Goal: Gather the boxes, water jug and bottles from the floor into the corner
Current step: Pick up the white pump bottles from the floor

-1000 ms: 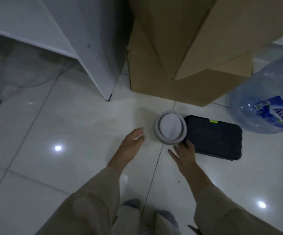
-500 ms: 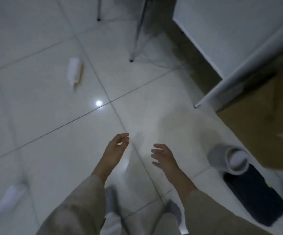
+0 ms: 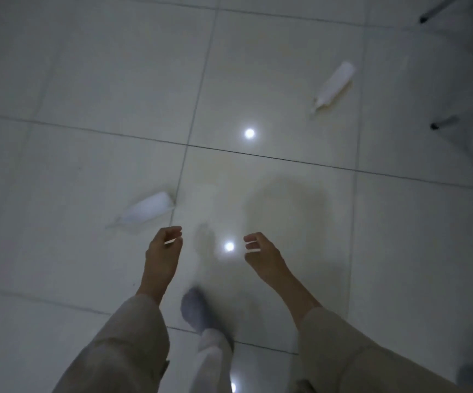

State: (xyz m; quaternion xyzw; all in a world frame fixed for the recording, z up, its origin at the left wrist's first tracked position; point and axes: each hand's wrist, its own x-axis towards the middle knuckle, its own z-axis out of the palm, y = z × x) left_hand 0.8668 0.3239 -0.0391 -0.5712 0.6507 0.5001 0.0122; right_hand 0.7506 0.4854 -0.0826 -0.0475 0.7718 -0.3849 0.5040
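Two white bottles lie on their sides on the pale tiled floor. The near bottle (image 3: 148, 209) is just ahead and to the left of my left hand (image 3: 163, 252). The far bottle (image 3: 334, 84) lies toward the upper right, well out of reach. My left hand hangs with loosely curled fingers and holds nothing. My right hand (image 3: 263, 252) is the same, loosely curled and empty. Boxes and the water jug are out of view.
Dark metal furniture legs (image 3: 443, 122) stand at the right edge, with another leg (image 3: 433, 9) at the top right. My foot in a grey sock (image 3: 195, 310) is stepping forward between my arms. Ceiling lights reflect off the glossy tiles.
The view has swung left, away from the cardboard box, roll and black case, which are gone from sight. Both bottles now sit closer, and both hands have stayed empty.
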